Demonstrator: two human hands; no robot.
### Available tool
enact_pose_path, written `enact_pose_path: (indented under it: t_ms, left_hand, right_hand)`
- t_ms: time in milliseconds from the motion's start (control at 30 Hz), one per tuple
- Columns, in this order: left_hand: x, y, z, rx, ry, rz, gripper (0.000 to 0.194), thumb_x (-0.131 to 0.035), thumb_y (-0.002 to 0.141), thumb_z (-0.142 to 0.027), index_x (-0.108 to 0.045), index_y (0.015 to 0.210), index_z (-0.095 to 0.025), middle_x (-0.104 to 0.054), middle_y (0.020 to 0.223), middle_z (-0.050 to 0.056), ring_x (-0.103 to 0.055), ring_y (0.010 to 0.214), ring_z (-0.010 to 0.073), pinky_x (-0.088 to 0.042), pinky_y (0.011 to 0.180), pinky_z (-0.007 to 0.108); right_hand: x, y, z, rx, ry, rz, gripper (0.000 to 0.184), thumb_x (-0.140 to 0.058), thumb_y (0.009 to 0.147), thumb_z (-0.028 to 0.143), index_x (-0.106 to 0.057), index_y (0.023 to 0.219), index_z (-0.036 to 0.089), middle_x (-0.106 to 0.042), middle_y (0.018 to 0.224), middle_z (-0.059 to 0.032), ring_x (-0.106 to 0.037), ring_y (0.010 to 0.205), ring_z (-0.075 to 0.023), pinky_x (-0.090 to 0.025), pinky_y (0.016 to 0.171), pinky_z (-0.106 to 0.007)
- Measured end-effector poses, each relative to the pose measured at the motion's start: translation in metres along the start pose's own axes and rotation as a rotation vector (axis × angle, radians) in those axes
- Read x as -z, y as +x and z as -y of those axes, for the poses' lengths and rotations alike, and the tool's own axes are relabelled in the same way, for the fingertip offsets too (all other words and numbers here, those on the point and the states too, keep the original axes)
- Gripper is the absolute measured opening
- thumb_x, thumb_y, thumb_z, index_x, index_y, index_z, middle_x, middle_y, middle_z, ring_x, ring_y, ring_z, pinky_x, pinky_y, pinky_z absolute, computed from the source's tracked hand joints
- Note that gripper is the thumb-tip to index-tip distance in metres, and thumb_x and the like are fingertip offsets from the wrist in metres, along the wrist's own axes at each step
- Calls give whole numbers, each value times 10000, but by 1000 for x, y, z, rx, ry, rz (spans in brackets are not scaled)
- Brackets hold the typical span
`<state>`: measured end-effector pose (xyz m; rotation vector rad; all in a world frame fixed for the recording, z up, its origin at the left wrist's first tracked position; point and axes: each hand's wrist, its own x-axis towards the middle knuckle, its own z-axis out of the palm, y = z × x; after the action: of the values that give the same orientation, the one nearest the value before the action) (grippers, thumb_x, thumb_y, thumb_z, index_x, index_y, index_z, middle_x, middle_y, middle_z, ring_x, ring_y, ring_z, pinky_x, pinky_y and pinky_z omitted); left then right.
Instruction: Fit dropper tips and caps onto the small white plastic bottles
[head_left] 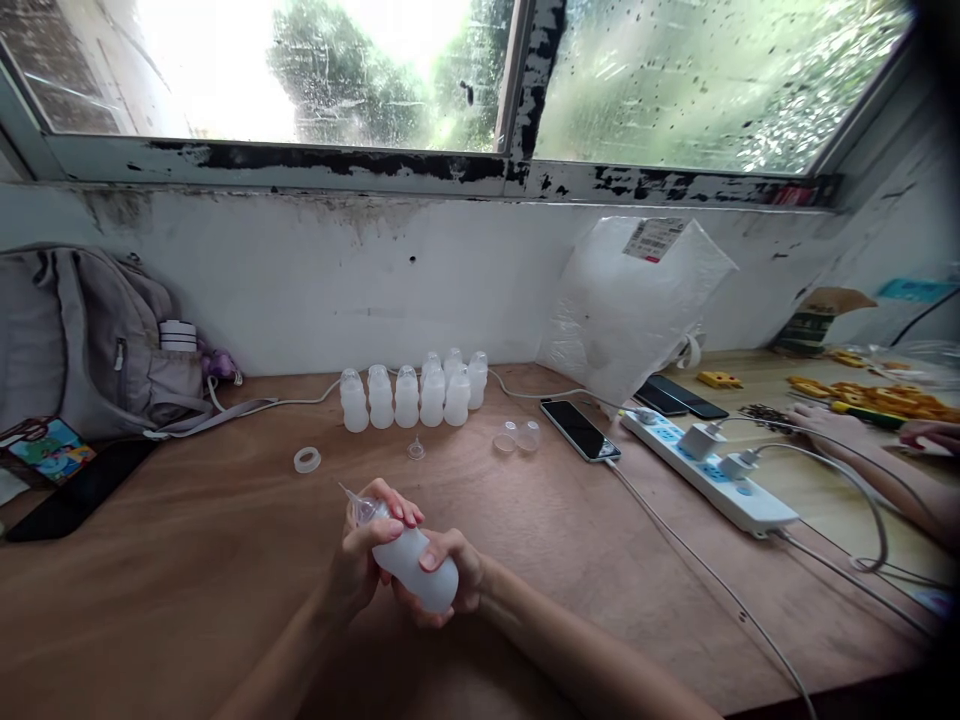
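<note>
A frosted white baby bottle (410,562) lies tilted between my two hands, its neck pointing up and left. My left hand (367,545) is closed round the neck end, where a clear nipple with a thin long tip (362,507) sticks out. Wrapped round the lower body of the bottle is my right hand (457,565). Beyond my hands, a loose clear nipple (416,449) stands on the brown table (225,520). To its left is a white ring collar (307,460). Two clear dome caps (517,437) lie to the right.
Several capped bottles (406,398) stand in rows near the wall. At right are a phone (580,430), a power strip (709,470) with cables, and a plastic bag (630,300). A backpack (82,340) sits left. Another person's hand (825,428) is by yellow parts (877,395).
</note>
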<state>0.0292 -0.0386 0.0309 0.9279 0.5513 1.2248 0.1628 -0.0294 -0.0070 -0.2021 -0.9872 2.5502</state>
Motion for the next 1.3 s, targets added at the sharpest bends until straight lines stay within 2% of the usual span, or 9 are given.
enact_pose_path:
  t_ms: [167,267,367,500,600,700,800,900,1300]
  left_hand:
    - [5,8,2,41,-47,-42,80,-570,639,-187,-556,717,-173,-590,754,15,-561,807,173,-444,693,257]
    - [9,18,10,184,-59,-107,281,-505,744,-384,-539,944,-189,-608,826,39,-589,752,174,-470,599,257]
    - [13,25,20,346,9,-45,469,-420,759,-525,-513,1043,-164,-619,761,59,-595,644,191,-437,446,247]
    - [18,28,27,262,41,-121,445,-479,752,-478,-547,1023,-131,-640,858,79,-597,756,194,-464,616,255]
    - [21,27,26,285,25,-152,453,-477,750,-486,-566,1001,-120,-641,903,99,-598,786,207,-468,667,273]
    - [23,27,25,336,26,-177,472,-456,746,-515,-563,1006,-136,-633,941,103,-608,746,205,-481,650,296]
    - [23,27,25,356,26,-178,472,-437,749,-528,-571,980,-139,-629,940,101,-608,680,183,-489,611,291]
    - [20,27,26,343,13,-180,456,-427,756,-522,-585,931,-132,-632,891,92,-598,634,164,-491,583,276]
    - [18,28,23,385,30,-174,479,-395,752,-563,-591,839,-135,-628,804,59,-574,540,129,-477,523,255]
  right_hand:
    - [-3,5,-2,64,-82,-85,315,-466,659,334,-537,839,87,-541,558,-31,-464,349,-117,-228,257,-185]
    - [-2,11,-1,250,-234,-336,373,-414,763,442,-537,822,94,-530,572,-31,-470,391,-106,-305,315,-195]
    - [4,11,4,412,-485,-616,405,-376,805,495,-531,893,131,-541,644,-31,-494,506,-116,-382,417,-213]
    - [17,3,12,492,-956,-772,374,-346,842,443,-573,762,157,-533,738,-33,-502,677,-135,-419,617,-250]
    - [31,-7,21,543,-1351,-885,370,-354,849,379,-570,642,162,-514,737,-34,-488,646,-127,-405,631,-250]
    - [52,-24,36,635,-1607,-1237,273,-393,820,334,-575,711,161,-490,726,-38,-461,583,-126,-399,599,-261]
    - [77,-47,56,669,-1632,-1629,267,-389,795,305,-535,964,158,-489,817,-59,-469,598,-145,-402,595,-283]
    - [97,-65,71,610,-1616,-1849,342,-413,758,324,-499,1040,152,-482,882,-85,-485,672,-184,-404,613,-311]
    - [116,-74,81,621,-1504,-1809,398,-493,694,417,-563,928,103,-495,747,-67,-469,651,-183,-399,649,-334]
